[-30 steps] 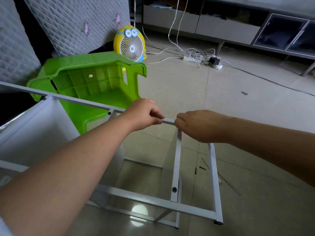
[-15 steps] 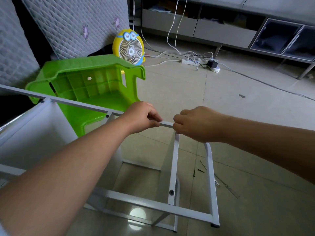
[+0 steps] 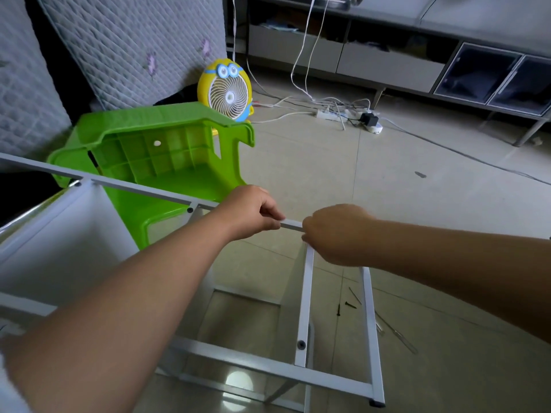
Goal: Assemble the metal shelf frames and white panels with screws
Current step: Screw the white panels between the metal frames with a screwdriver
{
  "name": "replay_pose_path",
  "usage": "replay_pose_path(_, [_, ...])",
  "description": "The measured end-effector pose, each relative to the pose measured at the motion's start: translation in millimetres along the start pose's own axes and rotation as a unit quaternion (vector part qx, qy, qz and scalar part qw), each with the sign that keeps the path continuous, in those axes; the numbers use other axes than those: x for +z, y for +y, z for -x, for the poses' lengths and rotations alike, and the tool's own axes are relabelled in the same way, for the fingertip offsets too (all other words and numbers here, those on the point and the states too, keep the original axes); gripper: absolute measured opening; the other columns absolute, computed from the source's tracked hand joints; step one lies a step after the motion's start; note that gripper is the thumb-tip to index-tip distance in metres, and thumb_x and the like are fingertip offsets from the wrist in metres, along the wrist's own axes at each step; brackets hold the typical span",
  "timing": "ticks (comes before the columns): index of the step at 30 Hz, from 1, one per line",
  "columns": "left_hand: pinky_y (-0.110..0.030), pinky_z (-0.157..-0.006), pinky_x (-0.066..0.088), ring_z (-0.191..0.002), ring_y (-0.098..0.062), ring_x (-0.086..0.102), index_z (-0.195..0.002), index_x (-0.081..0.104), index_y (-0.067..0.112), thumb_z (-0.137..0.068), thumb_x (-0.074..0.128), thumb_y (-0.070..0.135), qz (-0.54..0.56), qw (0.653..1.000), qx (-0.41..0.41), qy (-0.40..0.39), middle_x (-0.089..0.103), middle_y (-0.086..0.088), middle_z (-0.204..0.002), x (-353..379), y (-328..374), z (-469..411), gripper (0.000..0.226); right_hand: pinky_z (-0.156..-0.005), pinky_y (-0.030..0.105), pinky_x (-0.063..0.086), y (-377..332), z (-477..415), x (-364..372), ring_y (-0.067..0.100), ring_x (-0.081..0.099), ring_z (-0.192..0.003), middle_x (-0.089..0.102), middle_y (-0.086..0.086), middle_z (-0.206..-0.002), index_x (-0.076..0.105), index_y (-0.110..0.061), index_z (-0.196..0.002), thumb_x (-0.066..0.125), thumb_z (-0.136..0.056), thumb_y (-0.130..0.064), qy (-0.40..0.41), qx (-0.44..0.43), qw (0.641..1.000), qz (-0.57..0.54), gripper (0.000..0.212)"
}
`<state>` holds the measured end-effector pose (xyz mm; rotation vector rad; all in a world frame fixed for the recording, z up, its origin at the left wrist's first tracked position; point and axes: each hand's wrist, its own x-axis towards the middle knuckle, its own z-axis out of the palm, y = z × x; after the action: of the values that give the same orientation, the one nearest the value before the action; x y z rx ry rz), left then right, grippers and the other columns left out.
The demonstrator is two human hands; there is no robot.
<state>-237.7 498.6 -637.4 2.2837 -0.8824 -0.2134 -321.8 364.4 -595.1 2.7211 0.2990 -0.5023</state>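
In the head view a tipped green stool [image 3: 167,162] lies behind the metal frame [image 3: 134,187], with a yellow fan [image 3: 228,90] beyond it. Loose screws [image 3: 346,305] lie on the tiles beside the frame's legs. A white panel [image 3: 59,234] sits in the frame at left. The left hand [image 3: 253,211] curls round the top rail. The right hand [image 3: 337,234], back up, closes over the rail's corner just beside it.

Pale tiled floor [image 3: 313,162]. Upper left: green plastic stool [image 3: 167,156] on its side, yellow cartoon fan [image 3: 228,90] behind it. Upper centre: white power strip [image 3: 331,115] with tangled cables [image 3: 286,116]. Lower right: loose dark screws [image 3: 346,305] beside the standing white metal frame [image 3: 307,296].
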Motion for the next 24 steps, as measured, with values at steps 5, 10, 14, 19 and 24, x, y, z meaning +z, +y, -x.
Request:
replay_pose_path(5, [-0.016, -0.07, 0.042, -0.082, -0.01, 0.055, -0.099, 0.072, 0.006, -0.076, 0.074, 0.009, 0.004, 1.0, -0.005, 0.002, 0.056, 0.003, -0.08, 0, 0, -1, 0.023, -0.065, 0.027, 0.034, 18, 7, -7, 0.015, 0.037, -0.079, 0.049, 0.006, -0.106, 0.04, -0.01, -0.124, 0.037, -0.096, -0.012, 0.017, -0.135, 0.981, 0.14, 0.028])
replay_pose_path(10, [-0.016, -0.073, 0.043, -0.084, -0.014, 0.058, -0.096, 0.073, 0.004, -0.075, 0.074, 0.007, 0.003, 1.0, 0.003, 0.007, 0.058, 0.0, -0.081, 0, -1, -1, 0.022, -0.048, 0.023, 0.029, 6, 3, -3, 0.013, 0.038, -0.057, 0.043, -0.001, -0.071, 0.049, -0.012, -0.093, 0.036, -0.096, -0.018, 0.007, -0.045, 0.998, 0.051, 0.015])
replay_pose_path(14, [-0.02, -0.073, 0.045, -0.083, -0.016, 0.059, -0.093, 0.074, 0.004, -0.074, 0.075, 0.006, 0.007, 1.0, 0.005, 0.014, 0.062, -0.005, -0.083, 1, 0, 0, 0.019, -0.047, 0.021, 0.03, -13, -5, -2, 0.011, 0.036, -0.054, 0.038, 0.0, -0.066, 0.037, -0.014, -0.062, 0.039, -0.09, -0.01, -0.035, 0.139, 0.975, -0.167, 0.028])
replay_pose_path(19, [-0.016, -0.072, 0.043, -0.083, -0.016, 0.058, -0.095, 0.073, 0.004, -0.074, 0.075, 0.008, 0.004, 1.0, 0.003, 0.01, 0.062, -0.005, -0.085, 1, 0, -1, 0.021, -0.047, 0.022, 0.028, -3, 5, -4, 0.012, 0.034, -0.056, 0.031, -0.002, -0.067, 0.047, -0.007, -0.086, 0.039, -0.094, -0.011, -0.002, -0.004, 1.0, 0.018, 0.012])
replay_pose_path(24, [-0.009, -0.067, 0.039, -0.083, -0.014, 0.057, -0.097, 0.073, 0.004, -0.075, 0.075, 0.007, 0.003, 1.0, 0.003, 0.006, 0.056, 0.001, -0.08, 0, 0, -1, 0.022, -0.064, 0.028, 0.032, 20, 7, -10, 0.022, 0.044, -0.086, 0.049, 0.008, -0.11, 0.04, -0.009, -0.123, 0.033, -0.095, -0.009, 0.03, -0.156, 0.975, 0.156, 0.029])
